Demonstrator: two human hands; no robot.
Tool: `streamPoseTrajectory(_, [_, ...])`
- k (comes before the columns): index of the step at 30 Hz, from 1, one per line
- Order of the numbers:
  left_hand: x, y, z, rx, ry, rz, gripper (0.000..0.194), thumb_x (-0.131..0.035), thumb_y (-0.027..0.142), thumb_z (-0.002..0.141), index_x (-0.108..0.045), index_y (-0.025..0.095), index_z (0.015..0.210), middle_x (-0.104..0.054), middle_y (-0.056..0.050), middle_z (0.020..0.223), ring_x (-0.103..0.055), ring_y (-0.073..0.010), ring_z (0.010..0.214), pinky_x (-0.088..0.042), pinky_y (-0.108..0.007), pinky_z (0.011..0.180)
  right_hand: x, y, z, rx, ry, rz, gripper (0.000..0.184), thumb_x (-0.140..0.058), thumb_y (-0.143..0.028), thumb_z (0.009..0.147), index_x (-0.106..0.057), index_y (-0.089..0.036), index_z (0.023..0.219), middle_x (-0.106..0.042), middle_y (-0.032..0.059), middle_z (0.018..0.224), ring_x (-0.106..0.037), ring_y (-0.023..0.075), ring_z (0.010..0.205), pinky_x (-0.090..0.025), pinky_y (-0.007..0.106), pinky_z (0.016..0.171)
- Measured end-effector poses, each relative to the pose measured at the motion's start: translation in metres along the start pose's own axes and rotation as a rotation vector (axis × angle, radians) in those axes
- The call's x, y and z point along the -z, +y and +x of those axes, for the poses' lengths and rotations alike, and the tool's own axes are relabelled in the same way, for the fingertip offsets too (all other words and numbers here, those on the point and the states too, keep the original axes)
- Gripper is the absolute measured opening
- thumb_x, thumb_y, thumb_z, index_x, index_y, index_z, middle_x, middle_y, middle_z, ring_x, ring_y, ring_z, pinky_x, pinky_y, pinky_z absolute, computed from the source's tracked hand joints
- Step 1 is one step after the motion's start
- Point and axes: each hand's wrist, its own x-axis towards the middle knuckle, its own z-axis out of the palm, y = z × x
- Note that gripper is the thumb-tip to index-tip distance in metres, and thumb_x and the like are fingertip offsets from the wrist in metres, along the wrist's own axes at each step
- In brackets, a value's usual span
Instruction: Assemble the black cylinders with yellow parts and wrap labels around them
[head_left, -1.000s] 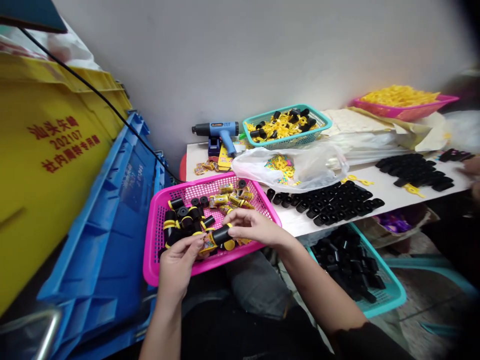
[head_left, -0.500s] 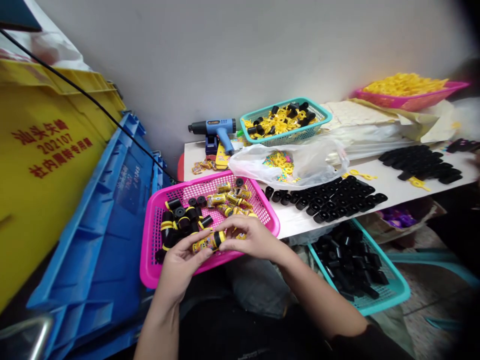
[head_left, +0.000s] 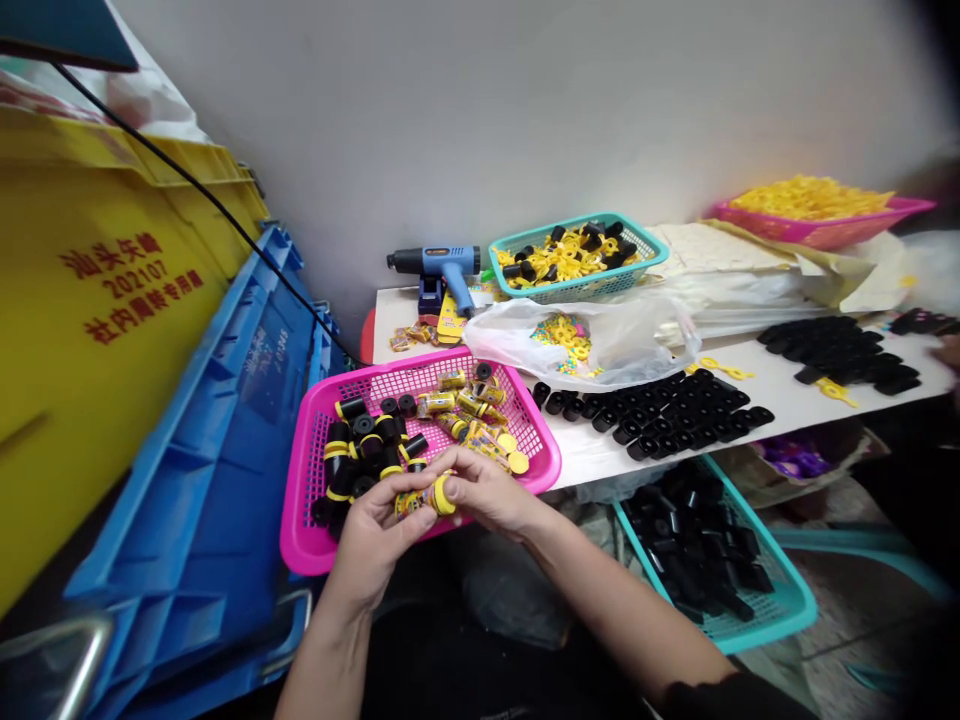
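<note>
Plain smooth grey-white wall (head_left: 480,120) fills the back, paler toward the middle right, greyer at upper left. Long narrow white tabletop (head_left: 574,468) runs along its foot. Left side: big yellow plastic crate (head_left: 52,300) with red printed characters and "202107", next to ribbed blue plastic crates (head_left: 180,490). Thin black cable (head_left: 202,192) slants across in front of them. Bent shiny metal tube (head_left: 88,660), lower left. Lower right: grey floor (head_left: 847,615), dim, and a curved teal plastic piece (head_left: 870,548), blurred.
</note>
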Motion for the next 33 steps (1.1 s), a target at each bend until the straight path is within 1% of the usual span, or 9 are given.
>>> streamPoseTrajectory(5, [0.003, 0.006, 0.0, -0.019, 0.049, -0.023, 0.047, -0.082, 0.035, 0.06, -0.065, 0.019, 0.1, -0.073, -0.007, 0.09, -0.07, -0.0227, 0.083, -0.056, -0.032, 0.075, -0.009, -0.009, -0.006, 0.322, 0.079, -0.526, 0.051, -0.064, -0.056, 0.078, -0.058, -0.022, 0.116, -0.059, 0.0067, 0.105, -0.057, 0.0183, 0.092, -0.047, 0.032, 0.08])
streamPoseTrajectory(8, [0.007, 0.01, 0.003, -0.03, 0.03, -0.021, 0.068, -0.077, 0.041, 0.067, -0.048, 0.023, 0.125, -0.072, -0.008, 0.097, -0.071, -0.0222, 0.081, -0.057, -0.033, 0.071, -0.006, -0.033, 0.003, 0.478, 0.123, -0.889, 0.042, -0.07, -0.044, 0.077, -0.062, -0.021, 0.111, -0.062, 0.007, 0.102, -0.058, 0.0198, 0.095, -0.044, 0.035, 0.087])
streamPoseTrajectory(11, [0.012, 0.01, 0.007, -0.072, 0.031, 0.002, 0.069, -0.069, 0.046, 0.075, -0.04, 0.023, 0.133, -0.069, -0.011, 0.112, -0.07, -0.0212, 0.087, -0.057, -0.032, 0.073, 0.012, -0.065, 0.026, 0.393, 0.304, -1.145, 0.044, -0.065, -0.039, 0.081, -0.059, -0.017, 0.118, -0.064, 0.0092, 0.103, -0.058, 0.0198, 0.09, -0.045, 0.034, 0.083])
streamPoseTrajectory(14, [0.019, 0.007, 0.01, -0.087, 0.135, 0.021, 0.058, -0.066, 0.043, 0.077, -0.046, 0.019, 0.127, -0.07, -0.011, 0.107, -0.069, -0.0187, 0.084, -0.055, -0.029, 0.07, 0.031, -0.085, 0.043, 0.172, 0.384, -1.523, 0.046, -0.065, -0.036, 0.08, -0.059, -0.015, 0.12, -0.063, 0.0127, 0.11, -0.054, 0.0245, 0.101, -0.041, 0.038, 0.088])
streamPoseTrajectory(19, [0.028, -0.001, 0.015, -0.068, 0.168, -0.004, 0.048, -0.067, 0.041, 0.076, -0.056, 0.016, 0.114, -0.073, -0.009, 0.094, -0.068, -0.0175, 0.075, -0.054, -0.028, 0.064, 0.033, -0.067, 0.048, -0.075, -0.002, -1.88, 0.028, -0.064, -0.039, 0.082, -0.072, -0.018, 0.097, -0.063, 0.0135, 0.102, -0.05, 0.0297, 0.104, -0.037, 0.042, 0.089])
streamPoseTrajectory(23, [0.031, -0.004, 0.017, -0.061, 0.146, -0.007, 0.048, -0.068, 0.043, 0.074, -0.057, 0.016, 0.112, -0.074, -0.009, 0.092, -0.068, -0.0179, 0.074, -0.053, -0.028, 0.064, 0.033, -0.052, 0.052, -0.066, -0.08, -1.867, 0.017, -0.07, -0.032, 0.077, -0.074, -0.02, 0.088, -0.065, 0.0112, 0.098, -0.051, 0.0287, 0.103, -0.035, 0.041, 0.088])
streamPoseTrajectory(27, [0.036, -0.006, 0.018, -0.046, 0.146, -0.021, 0.047, -0.069, 0.044, 0.073, -0.059, 0.016, 0.11, -0.074, -0.009, 0.091, -0.069, -0.0186, 0.074, -0.053, -0.029, 0.065, 0.044, -0.067, 0.052, -0.033, -0.003, -1.782, 0.018, -0.062, -0.031, 0.084, -0.074, -0.018, 0.082, -0.069, 0.0068, 0.087, -0.057, 0.0216, 0.092, -0.036, 0.034, 0.083])
streamPoseTrajectory(29, [0.034, -0.006, 0.018, -0.053, 0.15, -0.006, 0.044, -0.068, 0.045, 0.074, -0.061, 0.015, 0.106, -0.074, -0.009, 0.091, -0.068, -0.0187, 0.076, -0.053, -0.029, 0.066, 0.046, -0.073, 0.048, -0.002, 0.184, -1.543, 0.02, -0.059, -0.032, 0.084, -0.072, -0.016, 0.08, -0.068, 0.0051, 0.08, -0.059, 0.0177, 0.08, -0.039, 0.03, 0.075])
streamPoseTrajectory(33, [0.013, -0.005, 0.02, -0.113, 0.162, 0.048, 0.042, -0.07, 0.043, 0.071, -0.062, 0.015, 0.1, -0.072, -0.01, 0.095, -0.068, -0.0191, 0.083, -0.054, -0.029, 0.071, 0.03, -0.059, 0.036, 0.096, 0.486, -0.65, 0.026, -0.065, -0.042, 0.075, -0.062, -0.016, 0.074, -0.059, -0.002, 0.064, -0.049, 0.0098, 0.054, -0.038, 0.024, 0.057])
